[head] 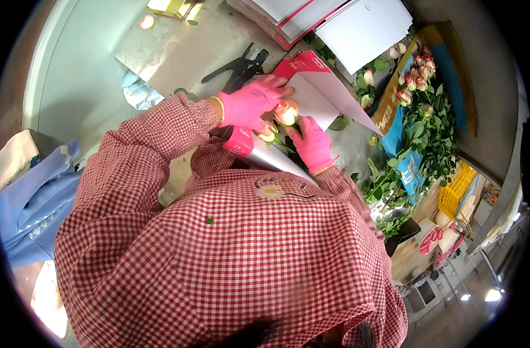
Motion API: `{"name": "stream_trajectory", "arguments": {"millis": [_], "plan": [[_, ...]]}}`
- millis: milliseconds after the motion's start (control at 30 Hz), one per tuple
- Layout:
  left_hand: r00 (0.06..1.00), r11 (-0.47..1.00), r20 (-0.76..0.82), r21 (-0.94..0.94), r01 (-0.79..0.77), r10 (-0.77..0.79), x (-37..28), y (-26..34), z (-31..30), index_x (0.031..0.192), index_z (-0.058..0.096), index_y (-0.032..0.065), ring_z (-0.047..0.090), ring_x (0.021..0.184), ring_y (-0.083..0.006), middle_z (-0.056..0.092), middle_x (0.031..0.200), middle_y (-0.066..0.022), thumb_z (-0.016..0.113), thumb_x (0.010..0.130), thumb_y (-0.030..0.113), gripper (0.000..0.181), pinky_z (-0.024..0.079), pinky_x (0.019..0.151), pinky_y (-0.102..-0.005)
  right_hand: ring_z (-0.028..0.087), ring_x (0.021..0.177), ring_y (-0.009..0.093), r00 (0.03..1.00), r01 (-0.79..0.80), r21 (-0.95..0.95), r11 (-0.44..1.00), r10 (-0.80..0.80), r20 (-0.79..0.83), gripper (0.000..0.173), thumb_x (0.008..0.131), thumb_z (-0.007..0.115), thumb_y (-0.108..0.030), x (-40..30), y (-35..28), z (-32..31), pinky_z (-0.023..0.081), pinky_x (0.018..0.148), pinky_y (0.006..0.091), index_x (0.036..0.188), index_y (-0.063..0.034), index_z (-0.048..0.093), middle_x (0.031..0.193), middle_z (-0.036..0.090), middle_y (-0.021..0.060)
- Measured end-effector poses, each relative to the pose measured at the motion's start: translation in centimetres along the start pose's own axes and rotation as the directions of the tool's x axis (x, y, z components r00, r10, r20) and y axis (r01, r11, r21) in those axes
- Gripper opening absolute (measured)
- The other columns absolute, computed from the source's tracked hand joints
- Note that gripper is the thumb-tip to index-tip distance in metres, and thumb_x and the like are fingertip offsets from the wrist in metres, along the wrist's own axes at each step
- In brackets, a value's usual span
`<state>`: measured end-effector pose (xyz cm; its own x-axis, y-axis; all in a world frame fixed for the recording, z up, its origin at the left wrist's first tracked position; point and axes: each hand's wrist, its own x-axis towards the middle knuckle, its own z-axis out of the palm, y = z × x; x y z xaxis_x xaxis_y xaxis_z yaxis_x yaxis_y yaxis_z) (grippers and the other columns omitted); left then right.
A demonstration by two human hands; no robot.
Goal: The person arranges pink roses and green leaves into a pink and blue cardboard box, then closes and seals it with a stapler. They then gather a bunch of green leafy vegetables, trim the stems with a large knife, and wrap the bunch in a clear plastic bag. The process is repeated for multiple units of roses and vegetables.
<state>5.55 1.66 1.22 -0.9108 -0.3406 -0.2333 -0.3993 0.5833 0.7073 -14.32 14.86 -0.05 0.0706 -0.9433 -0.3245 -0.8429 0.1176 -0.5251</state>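
My left hand (pixel 254 102), in a pink glove, lies across the tops of pale pink-and-cream roses, its fingers stretched beside one rose bloom (pixel 286 113). The thumb reaches a second rose (pixel 268 134); the palm side is hidden, so its grip cannot be told. From the other side, my right hand (pixel 313 144), gloved the same, holds the first rose just under its bloom. Beneath both hands is a sheet of white wrapping board (pixel 315 98) with red printed edges; its near flap (pixel 265 152) curls up against my checked smock. The stems are mostly hidden.
A black hand stapler or plier-like tool (pixel 243 67) lies beyond my left hand. Stacked white boards (pixel 365 32) stand at the back. To the right, a bunch of roses (pixel 419 76) rests on a printed blue-and-brown wrapper (pixel 389 115). A yellow crate (pixel 456 191) sits lower right.
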Motion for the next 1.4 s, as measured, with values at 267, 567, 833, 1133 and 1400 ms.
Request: {"name": "stream_trajectory", "arguments": {"millis": [267,567,833,1133,1400], "plan": [[0.999,0.996,0.021,0.088,-0.034,0.032,1.9,-0.4,1.7,0.108,0.073,0.0199,0.010,0.149,-0.0393,0.024,0.159,-0.0153,0.069,0.072,0.041,0.042,0.009,0.119,-0.0529,0.062,0.090,0.035,0.990,0.116,-0.109,0.987,-0.105,0.098,0.029,0.084,0.064,-0.029,0.4,0.7,1.8,0.051,0.079,0.0462,0.101,-0.0062,0.057,0.099,0.058,0.0167],[0.998,0.996,-0.041,0.073,0.060,-0.057,1.5,0.5,1.5,0.098,0.076,0.0175,0.021,0.146,-0.0361,0.039,0.152,-0.0112,0.073,0.070,0.036,0.034,0.010,0.121,-0.0496,0.065,0.098,0.042,0.518,-0.683,0.041,0.730,0.523,-0.677,0.029,0.085,0.060,-0.025,-1.1,26.0,-21.5,0.052,0.083,0.0484,0.095,0.0012,0.066,0.104,0.067,0.0261],[1.000,0.995,-0.020,0.095,-0.009,0.011,1.8,0.4,1.1,0.098,0.076,0.0192,0.024,0.143,-0.0401,0.041,0.148,-0.0128,0.076,0.069,0.038,0.035,0.015,0.118,-0.0541,0.066,0.087,0.042,0.465,-0.725,0.006,0.688,0.496,-0.733,0.031,0.093,0.056,-0.037,-3.4,25.0,-25.5,0.053,0.077,0.0484,0.109,-0.0115,0.064,0.093,0.070,0.0188],[0.995,0.997,-0.091,0.053,0.054,-0.049,1.1,-2.9,5.2,0.089,0.074,0.0145,0.038,0.135,-0.0394,0.053,0.139,-0.0122,0.076,0.068,0.045,0.038,0.025,0.115,-0.0504,0.062,0.073,0.030,0.943,0.330,-0.207,0.921,-0.329,0.038,0.023,0.086,0.063,-0.026,-4.0,-8.8,-21.4,0.052,0.063,0.0398,0.104,-0.0110,0.062,0.083,0.059,0.0090],[0.938,0.982,-0.333,0.118,0.145,-0.098,1.2,-0.1,2.4,0.133,0.047,0.0017,0.025,0.140,-0.0417,0.040,0.143,-0.0174,0.084,0.053,0.039,0.096,0.020,0.115,-0.0513,0.062,0.093,0.032,0.993,0.063,-0.045,0.997,-0.068,-0.101,0.028,0.086,0.062,-0.027,1.5,3.4,-0.4,0.052,0.074,0.0439,0.110,-0.0123,0.061,0.101,0.060,0.0114]]}}
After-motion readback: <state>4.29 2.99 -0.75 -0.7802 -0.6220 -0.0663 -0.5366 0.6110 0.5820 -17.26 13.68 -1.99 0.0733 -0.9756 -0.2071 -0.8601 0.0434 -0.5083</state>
